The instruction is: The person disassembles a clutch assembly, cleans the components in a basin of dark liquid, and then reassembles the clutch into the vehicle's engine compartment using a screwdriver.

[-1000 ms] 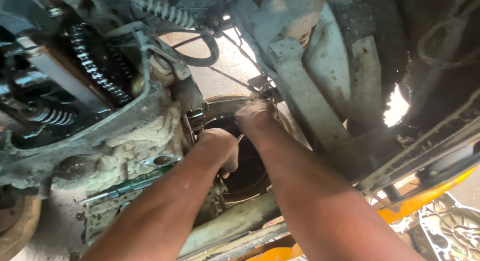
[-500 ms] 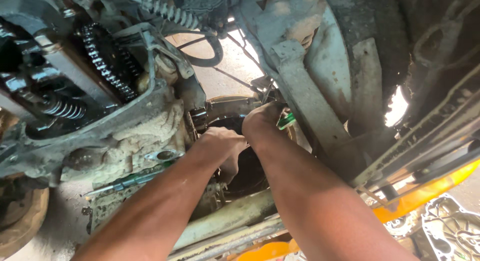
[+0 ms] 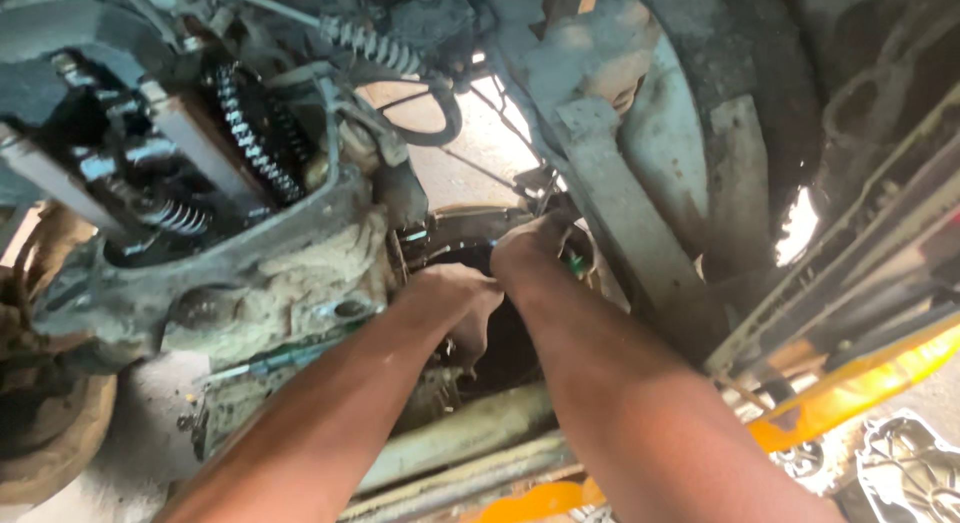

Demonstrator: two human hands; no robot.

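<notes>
Both my arms reach up under a greasy vehicle. My left hand (image 3: 455, 301) presses into a dark round opening (image 3: 500, 343) beside the engine casing (image 3: 270, 283), its fingers curled and partly hidden. My right hand (image 3: 532, 251) sits just above and right of it, closed around a small tool with a green handle (image 3: 577, 266) whose tip is hidden. An open engine section with a chain (image 3: 250, 138) and coil springs (image 3: 175, 216) lies to the upper left.
A thick grey frame member (image 3: 620, 183) runs diagonally right of my hands. A long spring (image 3: 375, 45) and black hose (image 3: 440, 113) hang above. Yellow bodywork (image 3: 850, 393) lies lower right, a metal cover (image 3: 905, 473) on the ground, a wheel hub (image 3: 50, 433) at left.
The view has drifted slightly. My right hand has shifted a little to the right near the frame, and the green-handled tool has come into sight. My left hand stays at the opening.
</notes>
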